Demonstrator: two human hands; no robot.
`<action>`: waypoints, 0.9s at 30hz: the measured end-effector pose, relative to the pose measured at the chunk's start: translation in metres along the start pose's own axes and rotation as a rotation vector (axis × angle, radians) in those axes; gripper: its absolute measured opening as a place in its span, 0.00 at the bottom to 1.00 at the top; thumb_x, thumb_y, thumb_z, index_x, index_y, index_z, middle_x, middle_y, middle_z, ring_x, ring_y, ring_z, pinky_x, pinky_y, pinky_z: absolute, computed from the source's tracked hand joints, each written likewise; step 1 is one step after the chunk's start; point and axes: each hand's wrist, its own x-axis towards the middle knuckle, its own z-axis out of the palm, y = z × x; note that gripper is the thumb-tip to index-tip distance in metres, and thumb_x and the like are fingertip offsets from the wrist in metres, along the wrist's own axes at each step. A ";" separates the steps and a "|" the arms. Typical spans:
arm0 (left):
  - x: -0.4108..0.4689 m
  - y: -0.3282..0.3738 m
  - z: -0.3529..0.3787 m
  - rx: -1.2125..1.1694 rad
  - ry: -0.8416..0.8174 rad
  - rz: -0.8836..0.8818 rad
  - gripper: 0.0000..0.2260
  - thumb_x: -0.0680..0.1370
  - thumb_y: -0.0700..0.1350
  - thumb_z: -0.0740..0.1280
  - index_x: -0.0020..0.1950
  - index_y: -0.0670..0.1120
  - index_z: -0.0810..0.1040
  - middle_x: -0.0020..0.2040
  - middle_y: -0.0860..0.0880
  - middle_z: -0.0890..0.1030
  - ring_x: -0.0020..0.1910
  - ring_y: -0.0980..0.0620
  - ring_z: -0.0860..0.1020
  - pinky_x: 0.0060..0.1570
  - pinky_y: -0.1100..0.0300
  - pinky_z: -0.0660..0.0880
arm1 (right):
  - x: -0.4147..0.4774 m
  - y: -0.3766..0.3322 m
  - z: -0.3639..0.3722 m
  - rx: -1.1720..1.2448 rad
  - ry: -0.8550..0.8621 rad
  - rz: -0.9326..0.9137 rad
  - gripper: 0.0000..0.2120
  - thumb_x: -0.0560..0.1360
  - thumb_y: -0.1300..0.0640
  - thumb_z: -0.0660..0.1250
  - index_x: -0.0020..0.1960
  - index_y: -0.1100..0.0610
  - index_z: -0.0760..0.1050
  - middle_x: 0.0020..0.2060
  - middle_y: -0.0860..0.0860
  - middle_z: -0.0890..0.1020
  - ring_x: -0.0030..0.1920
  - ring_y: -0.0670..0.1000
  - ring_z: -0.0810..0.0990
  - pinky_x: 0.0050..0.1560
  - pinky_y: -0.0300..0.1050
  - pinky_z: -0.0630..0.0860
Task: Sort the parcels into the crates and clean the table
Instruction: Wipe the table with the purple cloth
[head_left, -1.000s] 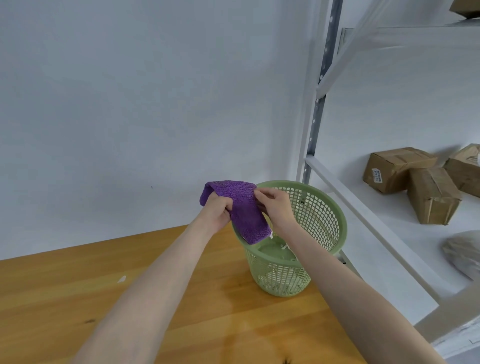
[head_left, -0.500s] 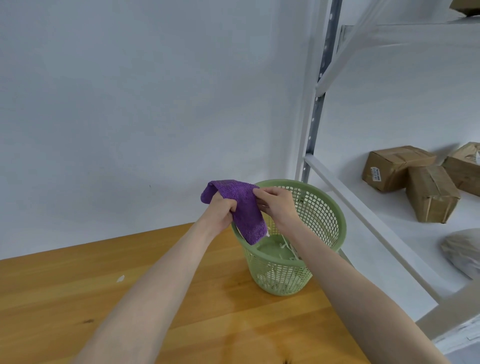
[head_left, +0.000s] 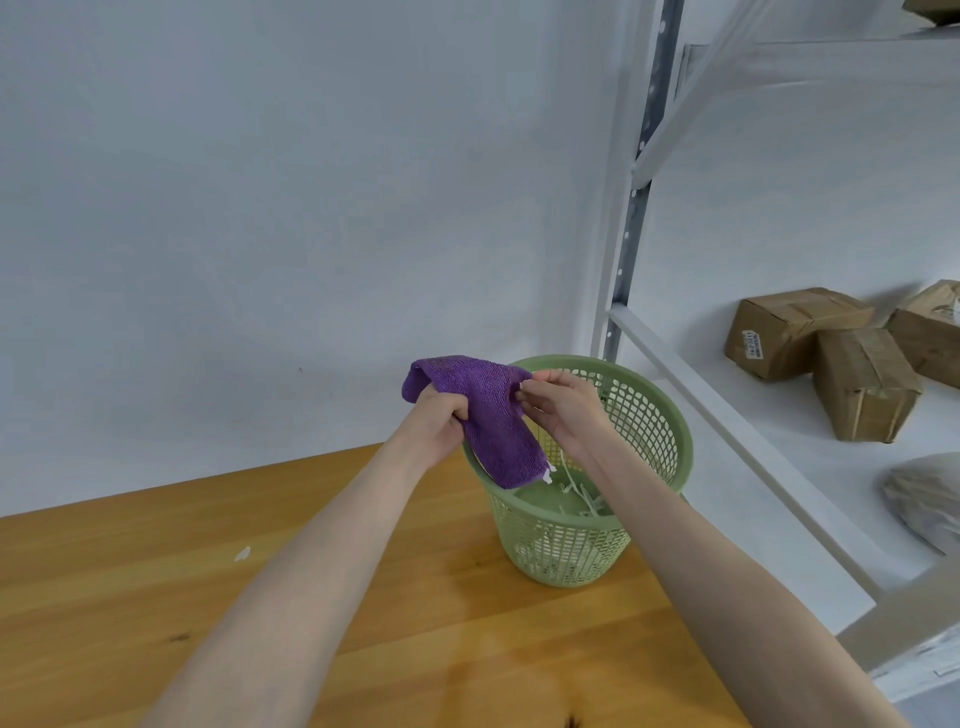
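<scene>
The left hand (head_left: 441, 418) has its fingers (head_left: 458, 410) clenched around a purple terry cloth (head_left: 488, 415), which hangs over the mouth of a green perforated plastic wastebasket (head_left: 670, 447) standing on the wooden bench (head_left: 130, 597). The right hand (head_left: 563, 410) pinches the cloth's upper edge (white shreds (head_left: 576, 493) lie inside). A white paper scrap (head_left: 242, 554) lies on the bench, well to the left.

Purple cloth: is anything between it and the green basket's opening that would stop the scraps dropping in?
Nothing visible. The left hand grips the purple cloth over the green basket, and the cloth's lower corner, with a white scrap on it, hangs inside the opening. The right hand pinches the cloth's upper edge, not beneath it.
</scene>
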 end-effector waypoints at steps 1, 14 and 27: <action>0.000 0.001 0.000 -0.004 0.009 0.002 0.18 0.65 0.22 0.45 0.35 0.43 0.63 0.34 0.49 0.64 0.34 0.54 0.65 0.34 0.63 0.61 | 0.001 -0.001 -0.002 -0.038 0.028 -0.010 0.09 0.73 0.73 0.65 0.42 0.61 0.72 0.34 0.55 0.79 0.33 0.50 0.79 0.37 0.39 0.80; -0.012 0.007 0.002 0.127 -0.023 0.058 0.22 0.63 0.23 0.48 0.44 0.44 0.71 0.31 0.50 0.67 0.31 0.54 0.65 0.29 0.64 0.62 | 0.000 0.001 -0.021 -1.014 0.180 -0.374 0.18 0.74 0.66 0.64 0.63 0.56 0.74 0.56 0.53 0.78 0.46 0.49 0.76 0.38 0.35 0.72; -0.014 0.006 0.011 0.161 -0.060 0.089 0.26 0.58 0.26 0.51 0.52 0.40 0.74 0.33 0.47 0.73 0.33 0.53 0.71 0.31 0.64 0.66 | 0.000 0.008 0.017 -0.951 0.194 -0.644 0.04 0.72 0.64 0.69 0.46 0.60 0.82 0.40 0.52 0.83 0.40 0.48 0.79 0.45 0.36 0.73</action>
